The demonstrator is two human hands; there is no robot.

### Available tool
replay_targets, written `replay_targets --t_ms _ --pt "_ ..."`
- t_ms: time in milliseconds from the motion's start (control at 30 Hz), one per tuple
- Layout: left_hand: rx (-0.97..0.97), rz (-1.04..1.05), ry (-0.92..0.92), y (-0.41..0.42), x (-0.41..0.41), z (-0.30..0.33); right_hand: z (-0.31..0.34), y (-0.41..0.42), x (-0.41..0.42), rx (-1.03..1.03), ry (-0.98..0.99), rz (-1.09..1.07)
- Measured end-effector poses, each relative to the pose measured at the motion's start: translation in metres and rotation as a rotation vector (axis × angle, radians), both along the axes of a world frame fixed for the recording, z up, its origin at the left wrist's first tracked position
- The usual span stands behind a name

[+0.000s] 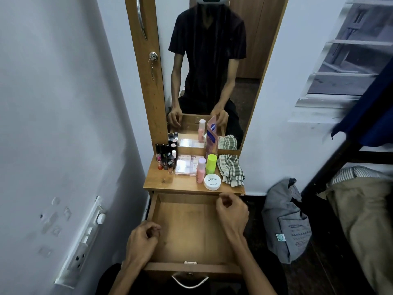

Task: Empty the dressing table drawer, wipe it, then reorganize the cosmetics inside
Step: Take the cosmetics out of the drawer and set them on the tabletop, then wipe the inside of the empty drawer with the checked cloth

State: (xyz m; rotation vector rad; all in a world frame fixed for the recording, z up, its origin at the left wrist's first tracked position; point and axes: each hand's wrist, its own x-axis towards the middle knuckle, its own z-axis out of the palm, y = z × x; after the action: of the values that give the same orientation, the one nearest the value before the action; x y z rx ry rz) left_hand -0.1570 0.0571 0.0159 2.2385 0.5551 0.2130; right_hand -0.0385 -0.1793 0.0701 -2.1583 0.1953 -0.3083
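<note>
The wooden drawer (pixel 187 226) stands pulled out, and its inside is bare wood. My left hand (pixel 142 241) hovers over its left wall with fingers loosely curled, holding nothing. My right hand (pixel 231 211) hangs over the drawer's back right corner, fingers also curled and empty. On the table top (pixel 168 182) above stand several small lipsticks and nail polishes (pixel 165 158), flat clear palettes (pixel 186 166), a pink bottle (pixel 201 170), a lime-capped bottle (pixel 211 163), a white round tub (pixel 212 181) and a pink box (pixel 211 137). A checked cloth (pixel 231 170) lies crumpled at the right.
A mirror (pixel 212 67) rises behind the table, with a wooden door and key at its left. White walls close in on both sides, and a switch panel (pixel 85 239) is at the left. A grey bag (pixel 285 222) and a bed frame (pixel 340 158) stand right of the drawer.
</note>
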Motion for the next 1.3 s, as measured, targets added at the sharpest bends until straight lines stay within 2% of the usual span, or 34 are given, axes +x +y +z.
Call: replay_targets --t_ms 200,367,467,700,933,1167,1300 --pt "0.090 -0.068 0.169 -0.005 -0.016 0.001 0.032 -0.018 0.082 -0.054 -0.024 -0.141" --pt "0.105 -0.075 0.218 -0.009 -0.020 0.004 0.037 -0.014 0.134 -0.142 0.295 -0.075" --pt "0.109 -0.057 0.225 -0.011 -0.020 0.010 0.039 -0.009 0.142 -0.136 0.376 -0.055" --pt "0.112 -0.064 0.262 -0.010 -0.019 0.012 0.041 -0.013 0.141 0.077 0.425 -0.111" --pt "0.099 -0.041 0.256 -0.010 -0.017 0.012 0.043 -0.024 0.126 0.253 0.319 -0.090" --pt "0.088 -0.044 0.270 -0.011 -0.013 0.017 0.050 -0.027 0.108 0.546 0.232 0.029" --pt "0.113 -0.046 0.285 -0.013 -0.013 0.016 0.066 -0.022 0.078 0.752 0.281 0.151"
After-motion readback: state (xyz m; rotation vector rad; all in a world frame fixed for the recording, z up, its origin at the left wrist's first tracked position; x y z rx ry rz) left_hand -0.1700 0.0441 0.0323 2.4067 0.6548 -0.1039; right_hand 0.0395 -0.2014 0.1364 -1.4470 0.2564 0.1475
